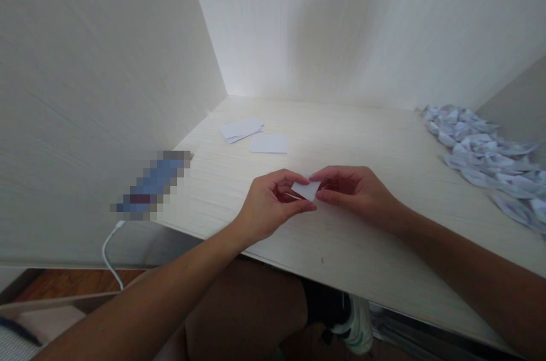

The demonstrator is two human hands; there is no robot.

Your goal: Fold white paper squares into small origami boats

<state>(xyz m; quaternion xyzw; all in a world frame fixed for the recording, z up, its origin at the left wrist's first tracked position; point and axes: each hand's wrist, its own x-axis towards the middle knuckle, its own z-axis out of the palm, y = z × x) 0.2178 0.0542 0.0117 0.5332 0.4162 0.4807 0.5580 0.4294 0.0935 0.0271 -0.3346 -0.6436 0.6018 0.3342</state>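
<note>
Left hand [267, 207] and right hand [362, 193] hold one paper piece [306, 190] between narrowly spaced fingers, apparently mid-fold, near the surface [362, 139] front edge; folded papers [478, 148] heap at right edge; flat slips [268, 144], unfolded, lie near far-left corner.

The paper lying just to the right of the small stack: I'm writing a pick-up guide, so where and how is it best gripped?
I'd pinch the paper by its right edge, coming in low from the right. It lies flat and thin on the table; that edge is bare, while the stack crowds its far left corner.
</note>
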